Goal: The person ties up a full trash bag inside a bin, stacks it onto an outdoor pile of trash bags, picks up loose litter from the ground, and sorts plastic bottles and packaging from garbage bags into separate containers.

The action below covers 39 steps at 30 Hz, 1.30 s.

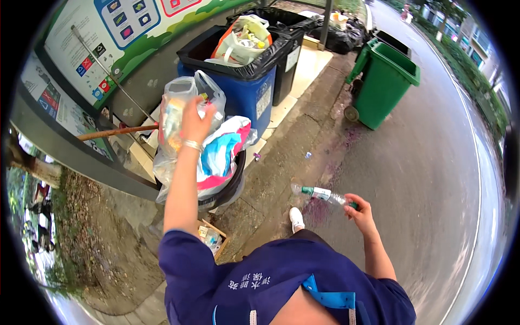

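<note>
My left hand (196, 123) reaches over a clear plastic bag (179, 89) of rubbish on top of a black-lined bin (230, 189). Its thumb and fingers are apart at the rubbish, slightly blurred, and I make out nothing held in them. White, pink and blue plastic wrapping (221, 154) lies beside that wrist. Off to the right, my right hand (359, 212) grips a clear plastic bottle (337, 199) with a green cap by its capped end. The bottle lies nearly level above the ground, its base pointing left.
A blue bin (264, 97) with a black liner holds a full carrier bag (244, 46). Green wheeled bins (387, 81) stand on the road at right. A wooden stick (116, 132) juts out at left. A small box (212, 238) of rubbish sits by my left side.
</note>
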Motion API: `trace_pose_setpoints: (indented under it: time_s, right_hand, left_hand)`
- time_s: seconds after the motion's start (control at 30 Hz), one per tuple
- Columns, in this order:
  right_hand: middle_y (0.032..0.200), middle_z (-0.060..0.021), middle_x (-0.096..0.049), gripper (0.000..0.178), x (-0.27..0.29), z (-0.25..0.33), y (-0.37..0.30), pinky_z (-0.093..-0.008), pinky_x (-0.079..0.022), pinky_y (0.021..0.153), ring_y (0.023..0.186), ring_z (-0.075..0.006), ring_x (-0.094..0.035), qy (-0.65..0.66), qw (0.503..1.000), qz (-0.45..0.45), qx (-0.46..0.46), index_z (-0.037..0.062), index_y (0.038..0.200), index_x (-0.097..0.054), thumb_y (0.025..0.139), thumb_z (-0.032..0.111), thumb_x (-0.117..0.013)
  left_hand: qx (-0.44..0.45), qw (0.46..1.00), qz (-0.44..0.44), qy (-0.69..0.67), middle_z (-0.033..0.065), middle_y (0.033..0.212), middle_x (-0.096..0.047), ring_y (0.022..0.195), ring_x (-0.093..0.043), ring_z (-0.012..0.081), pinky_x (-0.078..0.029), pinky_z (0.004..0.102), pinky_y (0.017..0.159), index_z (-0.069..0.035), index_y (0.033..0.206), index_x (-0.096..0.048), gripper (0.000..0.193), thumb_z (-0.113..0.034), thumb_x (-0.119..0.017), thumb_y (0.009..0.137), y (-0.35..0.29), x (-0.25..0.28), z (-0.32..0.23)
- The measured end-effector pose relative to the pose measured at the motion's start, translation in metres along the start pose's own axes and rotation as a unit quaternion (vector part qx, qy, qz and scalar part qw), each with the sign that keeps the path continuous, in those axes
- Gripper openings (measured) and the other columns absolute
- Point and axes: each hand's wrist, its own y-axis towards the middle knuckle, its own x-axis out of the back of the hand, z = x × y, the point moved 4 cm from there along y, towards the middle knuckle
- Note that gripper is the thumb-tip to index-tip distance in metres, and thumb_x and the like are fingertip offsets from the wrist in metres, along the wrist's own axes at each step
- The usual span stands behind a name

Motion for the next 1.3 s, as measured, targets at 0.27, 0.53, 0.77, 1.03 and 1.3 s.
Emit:
trace_pose_setpoints:
  time_s: [0.27, 0.53, 0.77, 1.03, 1.3]
  right_hand:
    - [0.096, 0.0016, -0.061, 0.038, -0.038, 0.13, 0.288, -0.0213, -0.045, 0.063, 0.075, -0.0066, -0.056, 0.007, 0.98, 0.166, 0.11, 0.0055, 0.118, -0.061, 0.082, -0.003, -0.068]
    - [0.104, -0.012, -0.063, 0.04, -0.203, 0.266, 0.479, -0.0294, -0.049, 0.07, 0.082, -0.0233, -0.062, -0.165, 0.859, 0.287, 0.39, 0.0046, 0.116, -0.06, 0.078, 0.0, -0.071]
    - [0.108, -0.0114, -0.063, 0.036, -0.422, 0.295, 0.53, -0.0391, -0.054, 0.069, 0.087, -0.0321, -0.065, -0.213, 0.71, 0.431, 0.515, 0.0128, 0.116, -0.061, 0.081, 0.014, -0.068]
    - [0.086, -0.0124, -0.066, 0.036, -0.597, 0.175, 0.461, -0.044, -0.052, 0.064, 0.078, -0.0331, -0.066, -0.101, 0.678, 0.711, 0.157, 0.0191, 0.121, -0.055, 0.088, 0.033, -0.055]
    - [0.077, -0.0108, -0.066, 0.035, -0.642, 0.142, 0.433, -0.0456, -0.052, 0.059, 0.074, -0.0318, -0.066, -0.24, 0.521, 0.641, 0.509, 0.0108, 0.114, -0.058, 0.082, 0.026, -0.06]
  left_hand:
    - [0.107, 0.882, 0.144, 0.435, 0.0185, 0.119, -0.06, 0.115, -0.053, 0.0341, -0.029, 0.0456, 0.11, -0.004, 0.128, -0.045, 0.078, -0.038, -0.079, 0.067, 0.132, -0.076, 0.14]
    - [0.313, 0.928, 0.042, -0.197, -0.0038, 0.088, -0.061, 0.083, -0.054, 0.0051, -0.044, 0.0224, 0.074, -0.003, 0.096, -0.065, 0.012, -0.005, -0.065, 0.084, 0.115, -0.009, 0.177]
    - [0.385, 0.882, -0.05, -0.267, -0.0032, 0.091, -0.056, 0.078, -0.049, 0.0058, -0.039, 0.0209, 0.074, -0.001, 0.1, -0.063, 0.018, -0.005, -0.062, 0.083, 0.122, 0.001, 0.14]
    - [0.399, 0.888, -0.085, -0.211, 0.0058, 0.105, -0.064, 0.078, -0.049, 0.0073, -0.037, 0.0212, 0.073, 0.0, 0.088, -0.061, 0.012, -0.005, -0.061, 0.078, 0.145, -0.013, 0.125]
    - [0.445, 0.852, -0.249, -0.118, 0.0006, 0.088, -0.059, 0.076, -0.047, 0.007, -0.035, 0.0226, 0.07, 0.003, 0.1, -0.065, 0.019, -0.008, -0.06, 0.085, 0.146, -0.012, 0.13]
